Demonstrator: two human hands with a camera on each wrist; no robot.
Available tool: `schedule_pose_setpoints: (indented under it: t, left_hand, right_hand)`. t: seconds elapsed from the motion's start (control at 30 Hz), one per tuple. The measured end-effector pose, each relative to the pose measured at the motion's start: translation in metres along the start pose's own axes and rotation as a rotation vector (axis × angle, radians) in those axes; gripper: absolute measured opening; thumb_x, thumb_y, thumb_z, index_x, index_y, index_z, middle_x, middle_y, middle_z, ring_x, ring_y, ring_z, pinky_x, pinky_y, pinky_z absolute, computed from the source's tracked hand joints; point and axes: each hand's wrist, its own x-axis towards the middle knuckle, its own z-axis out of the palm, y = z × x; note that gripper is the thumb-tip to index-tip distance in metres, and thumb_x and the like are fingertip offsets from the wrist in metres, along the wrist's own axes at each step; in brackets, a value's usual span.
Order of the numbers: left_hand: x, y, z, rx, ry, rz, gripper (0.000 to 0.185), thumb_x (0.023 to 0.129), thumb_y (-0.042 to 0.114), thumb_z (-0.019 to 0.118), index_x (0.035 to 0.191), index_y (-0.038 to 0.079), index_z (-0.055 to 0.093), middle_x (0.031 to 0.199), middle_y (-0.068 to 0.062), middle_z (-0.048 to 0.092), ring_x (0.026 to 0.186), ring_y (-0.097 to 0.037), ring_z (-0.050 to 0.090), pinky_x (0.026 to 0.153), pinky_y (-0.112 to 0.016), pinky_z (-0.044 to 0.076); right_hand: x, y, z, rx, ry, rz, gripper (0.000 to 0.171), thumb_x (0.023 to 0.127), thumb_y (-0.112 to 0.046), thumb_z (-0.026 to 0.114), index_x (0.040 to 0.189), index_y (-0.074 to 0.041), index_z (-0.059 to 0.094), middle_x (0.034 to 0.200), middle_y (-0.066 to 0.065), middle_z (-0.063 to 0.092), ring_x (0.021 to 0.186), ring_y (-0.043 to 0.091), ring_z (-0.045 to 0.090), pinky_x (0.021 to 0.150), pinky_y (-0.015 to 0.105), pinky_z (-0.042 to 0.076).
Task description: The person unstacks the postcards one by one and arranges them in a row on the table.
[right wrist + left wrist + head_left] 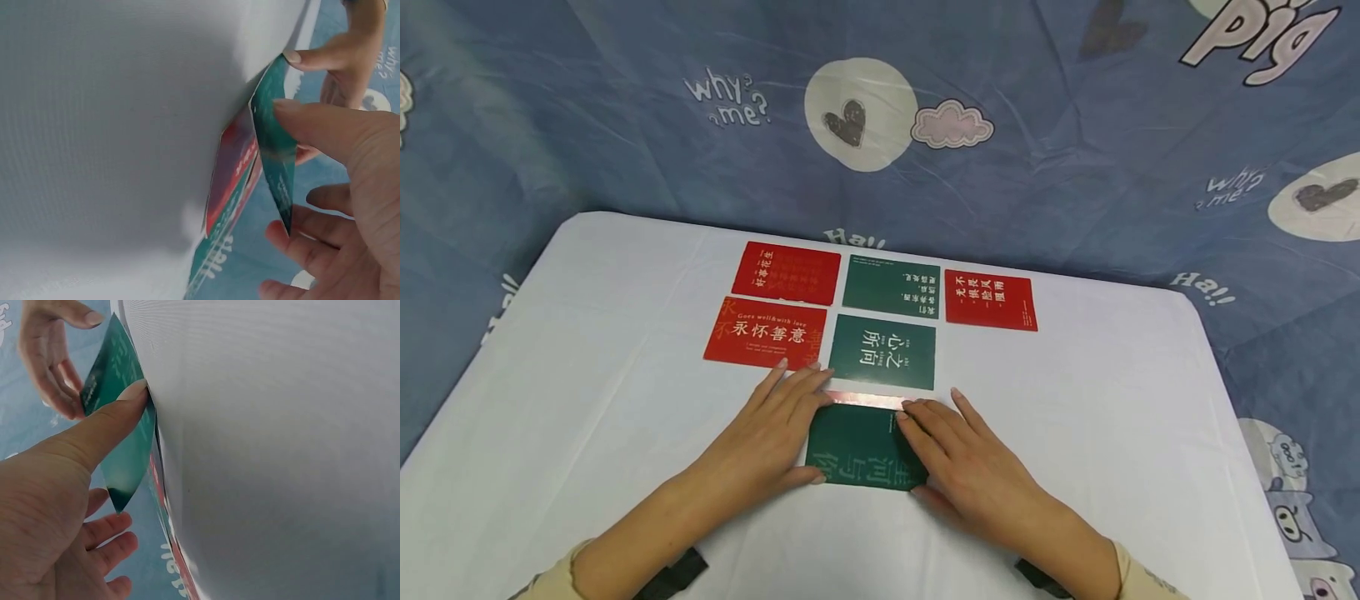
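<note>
A dark green card [861,446] with pale characters lies near the front of the white table [587,400], its near edge raised. My left hand [808,425] pinches its left side, fingers on top and thumb at the near edge. My right hand [925,454] pinches the right side the same way. In the left wrist view my thumb presses the tilted green card [119,425], with the right hand [50,356] beyond. In the right wrist view the green card [275,144] stands off a red card [228,175] under it. A pinkish strip [865,399] shows at the card's far edge.
Beyond the hands lie cards in two rows: red [786,272], green [891,286] and red [990,299] at the back, red [766,332] and green [883,351] nearer. A blue cartoon-print cloth [1075,167] hangs behind the table.
</note>
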Motion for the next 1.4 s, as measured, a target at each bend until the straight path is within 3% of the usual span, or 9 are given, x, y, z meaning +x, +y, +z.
schedule_pose_setpoints:
  t: [0.43, 0.63, 0.87, 1.17, 1.4]
  left_hand:
    - [-0.0024, 0.0002, -0.0006, -0.025, 0.042, 0.018, 0.102, 0.056, 0.041, 0.104, 0.136, 0.000, 0.056, 0.128, -0.012, 0.062, 0.123, -0.029, 0.054, 0.126, -0.053, 0.019]
    - [-0.0045, -0.0030, 0.0012, 0.002, 0.033, 0.000, 0.104, 0.058, 0.045, 0.103, 0.139, 0.000, 0.055, 0.132, -0.013, 0.060, 0.126, -0.029, 0.052, 0.126, -0.054, 0.018]
    - [-0.0061, -0.0058, 0.0035, 0.014, 0.024, 0.000, 0.106, 0.060, 0.046, 0.101, 0.142, 0.000, 0.054, 0.141, -0.015, 0.055, 0.135, -0.031, 0.047, 0.126, -0.055, 0.018]
    - [-0.0057, -0.0076, 0.0053, 0.006, 0.022, 0.009, 0.109, 0.060, 0.048, 0.101, 0.145, 0.001, 0.051, 0.144, -0.016, 0.053, 0.138, -0.032, 0.045, 0.126, -0.055, 0.018]
    - [-0.0051, -0.0087, 0.0064, -0.020, 0.027, 0.023, 0.113, 0.057, 0.052, 0.101, 0.146, 0.003, 0.052, 0.142, -0.015, 0.054, 0.135, -0.031, 0.046, 0.127, -0.054, 0.018]
  right_hand:
    - [0.0018, -0.0014, 0.0035, -0.064, -0.015, -0.006, 0.102, 0.078, -0.040, 0.093, 0.159, -0.005, 0.041, 0.158, 0.014, 0.044, 0.145, 0.032, 0.040, 0.124, 0.062, 0.021]
    - [0.0034, -0.0024, 0.0014, -0.080, -0.031, -0.020, 0.104, 0.078, -0.040, 0.093, 0.161, -0.008, 0.038, 0.161, 0.015, 0.040, 0.145, 0.034, 0.037, 0.124, 0.063, 0.019]
    - [0.0053, -0.0046, 0.0005, -0.114, -0.008, -0.036, 0.088, 0.086, -0.027, 0.086, 0.160, -0.009, 0.041, 0.158, 0.016, 0.043, 0.141, 0.035, 0.042, 0.122, 0.062, 0.026]
    - [0.0049, -0.0024, 0.0032, -0.066, -0.023, -0.012, 0.100, 0.079, -0.033, 0.091, 0.161, -0.008, 0.038, 0.161, 0.015, 0.040, 0.146, 0.034, 0.037, 0.123, 0.061, 0.024]
    - [0.0034, 0.0020, 0.0077, -0.022, -0.019, -0.005, 0.096, 0.081, -0.031, 0.087, 0.160, -0.008, 0.039, 0.162, 0.014, 0.038, 0.147, 0.032, 0.035, 0.124, 0.059, 0.024]
